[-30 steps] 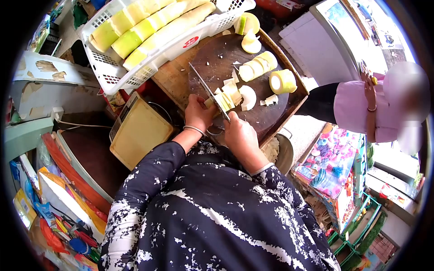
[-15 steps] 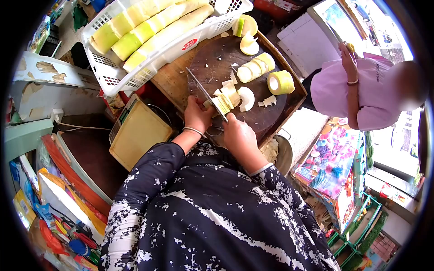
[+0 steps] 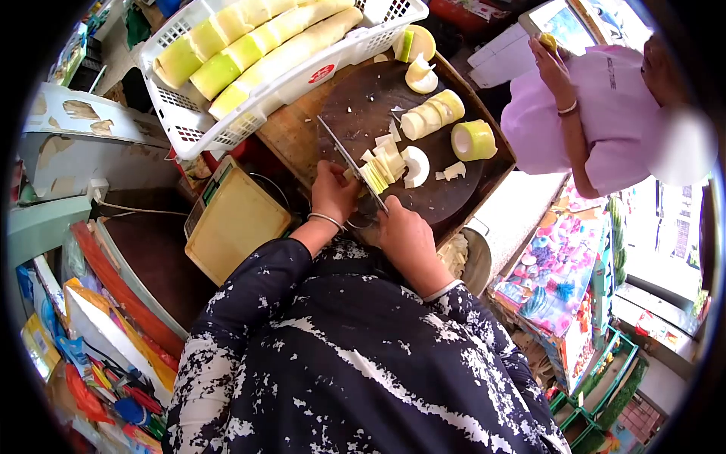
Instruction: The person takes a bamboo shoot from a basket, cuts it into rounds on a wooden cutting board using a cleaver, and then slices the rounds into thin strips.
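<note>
My right hand point(image 3: 407, 236) is wrapped around the handle of a knife point(image 3: 342, 149), whose blade points away to the upper left. Curled fingers of my left hand point(image 3: 333, 195) press a small pale piece of bamboo shoot point(image 3: 349, 174) close to the blade's left side; they partly hide it. Just right of the blade lies a cluster of cut bamboo shoot slices point(image 3: 384, 163), beside a curved white piece point(image 3: 416, 166). Thicker peeled sections point(image 3: 432, 113) and a greenish-yellow section point(image 3: 473, 141) sit further right on the round dark chopping board point(image 3: 352, 102).
A white plastic basket point(image 3: 283, 92) with long bamboo shoots point(image 3: 276, 47) stands beyond the board. To the left is a scale with a yellowish tray point(image 3: 236, 227). A metal pot point(image 3: 478, 261) with cut pieces stands below right. Another person in a lilac shirt point(image 3: 586, 113) stands at right.
Both hands and the knife keep nearly the same place, while the whole view has shifted slightly. At right, the other person has moved a little, with their raised hand now higher and further left.
</note>
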Tool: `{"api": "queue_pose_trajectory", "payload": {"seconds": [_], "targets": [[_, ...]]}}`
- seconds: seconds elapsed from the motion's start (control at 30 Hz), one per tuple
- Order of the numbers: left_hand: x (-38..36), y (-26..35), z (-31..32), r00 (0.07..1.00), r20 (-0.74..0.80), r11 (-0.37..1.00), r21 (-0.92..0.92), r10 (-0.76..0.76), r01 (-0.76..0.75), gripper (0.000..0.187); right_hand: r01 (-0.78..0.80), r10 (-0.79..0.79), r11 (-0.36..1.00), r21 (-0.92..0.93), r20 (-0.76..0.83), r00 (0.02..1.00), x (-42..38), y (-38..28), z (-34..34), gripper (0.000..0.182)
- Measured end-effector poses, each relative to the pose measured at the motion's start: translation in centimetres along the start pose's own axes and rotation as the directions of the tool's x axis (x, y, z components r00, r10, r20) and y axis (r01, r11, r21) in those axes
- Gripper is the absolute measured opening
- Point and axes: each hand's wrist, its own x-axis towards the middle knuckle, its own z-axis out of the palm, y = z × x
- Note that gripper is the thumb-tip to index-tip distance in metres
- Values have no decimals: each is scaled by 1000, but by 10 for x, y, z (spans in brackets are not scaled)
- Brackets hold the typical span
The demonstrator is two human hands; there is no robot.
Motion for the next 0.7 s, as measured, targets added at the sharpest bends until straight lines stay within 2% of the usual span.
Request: {"api": "queue_pose_trajectory", "payload": {"seconds": [0.13, 0.23, 0.33, 0.43, 0.7], "targets": [[1, -2, -1, 999, 10, 998, 45, 32, -32, 30, -30, 32, 997, -64, 27, 999, 18, -1, 9, 17], [-1, -1, -1, 994, 3, 994, 9, 106, -106, 29, -34, 34, 999, 10, -3, 999, 21, 5, 5, 18], [-2, -3, -3, 993, 10, 988, 91, 122, -122, 28, -15, 16, 1000, 25, -42, 999, 4, 4, 2, 18], [0, -1, -1, 1000, 27, 1000, 0, -7, 7, 29, -34, 34, 999, 34, -1, 999, -7, 1, -4, 17], [0, 2, 1, 1000, 4, 999, 24, 24, -24, 29, -34, 33, 999, 11, 29, 999, 2, 2, -5, 17]]}}
